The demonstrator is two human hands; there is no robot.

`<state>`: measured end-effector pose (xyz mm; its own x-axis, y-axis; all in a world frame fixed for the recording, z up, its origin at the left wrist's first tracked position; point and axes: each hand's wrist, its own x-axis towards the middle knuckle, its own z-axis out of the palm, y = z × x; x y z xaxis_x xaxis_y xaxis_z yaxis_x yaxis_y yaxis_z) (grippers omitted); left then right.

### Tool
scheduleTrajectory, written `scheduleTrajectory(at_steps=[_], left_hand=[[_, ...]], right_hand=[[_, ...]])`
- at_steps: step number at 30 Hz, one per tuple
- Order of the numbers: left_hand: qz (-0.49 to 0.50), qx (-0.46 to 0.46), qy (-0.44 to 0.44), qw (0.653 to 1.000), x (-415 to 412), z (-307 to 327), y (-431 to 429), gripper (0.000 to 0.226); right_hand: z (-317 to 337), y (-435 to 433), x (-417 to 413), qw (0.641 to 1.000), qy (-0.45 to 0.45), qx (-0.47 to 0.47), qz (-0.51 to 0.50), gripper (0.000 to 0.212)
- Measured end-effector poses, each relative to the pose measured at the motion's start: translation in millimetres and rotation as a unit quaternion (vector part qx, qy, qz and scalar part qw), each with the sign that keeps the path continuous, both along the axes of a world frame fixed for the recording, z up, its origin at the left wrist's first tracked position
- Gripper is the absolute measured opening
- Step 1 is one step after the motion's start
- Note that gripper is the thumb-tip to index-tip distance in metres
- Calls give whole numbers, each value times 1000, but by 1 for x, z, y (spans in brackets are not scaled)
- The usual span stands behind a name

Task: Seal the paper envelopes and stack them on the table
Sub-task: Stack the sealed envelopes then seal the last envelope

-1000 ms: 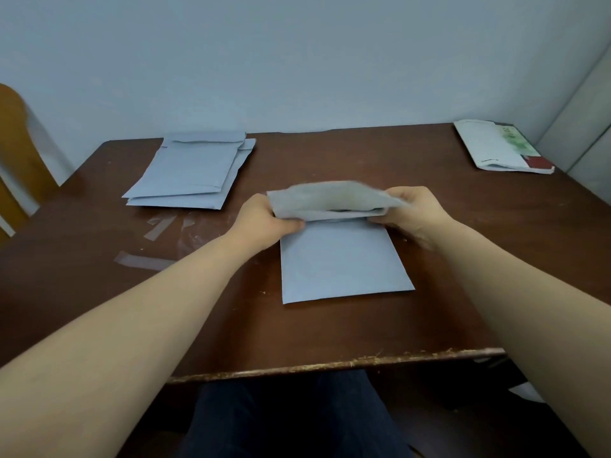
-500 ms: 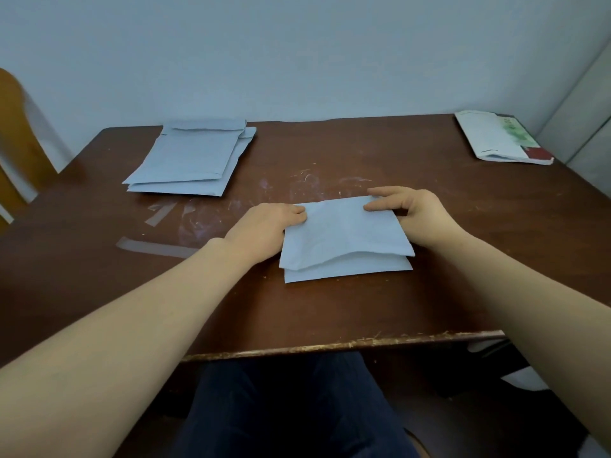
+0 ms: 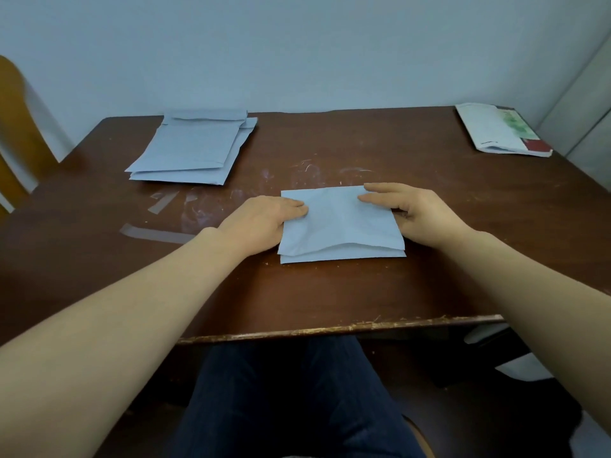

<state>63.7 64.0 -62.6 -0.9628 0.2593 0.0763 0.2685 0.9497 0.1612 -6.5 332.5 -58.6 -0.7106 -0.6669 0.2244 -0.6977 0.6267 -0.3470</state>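
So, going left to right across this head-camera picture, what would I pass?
Chair → envelope stack → left grip → envelope → right grip → booklet.

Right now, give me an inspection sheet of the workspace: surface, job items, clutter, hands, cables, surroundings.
surface: brown wooden table, scuffed, white smears mid-table, near edge chipped.
job's things: centre envelope, folded over on itself, upper layer bulging at its near edge; envelope stack flat at far left.
clutter: tape strips stuck left of centre; booklet at far right corner.
grippers: left hand and right hand, fingers laid flat on the centre envelope's left and right ends.
cables: nothing seen.
surroundings: pale wall behind; wooden chair back at left; dark trousers below the table edge.
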Motion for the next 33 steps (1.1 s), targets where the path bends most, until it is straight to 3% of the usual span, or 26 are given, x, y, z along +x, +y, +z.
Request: scheduleTrajectory(at_steps=[4, 8, 11, 18, 30, 33], left_hand=[[-22, 3, -16, 1000, 4, 3, 1, 55], [-119, -61, 91, 987, 11, 2, -9, 52], [-160, -92, 108, 977, 11, -1, -13, 55], [-79, -54, 16, 995, 13, -4, -15, 64], [-79, -119, -12, 990, 16, 3, -7, 68], [-119, -121, 37, 985, 13, 10, -5, 65]], right_hand=[[-4, 9, 8, 997, 35, 49, 51, 49], [-8, 5, 9, 995, 55, 63, 53, 48], [-6, 5, 10, 995, 60, 64, 47, 48], [-4, 6, 10, 998, 11, 53, 26, 44], [-5, 7, 11, 999, -24, 23, 5, 40], [-5, 7, 11, 999, -7, 36, 9, 40]])
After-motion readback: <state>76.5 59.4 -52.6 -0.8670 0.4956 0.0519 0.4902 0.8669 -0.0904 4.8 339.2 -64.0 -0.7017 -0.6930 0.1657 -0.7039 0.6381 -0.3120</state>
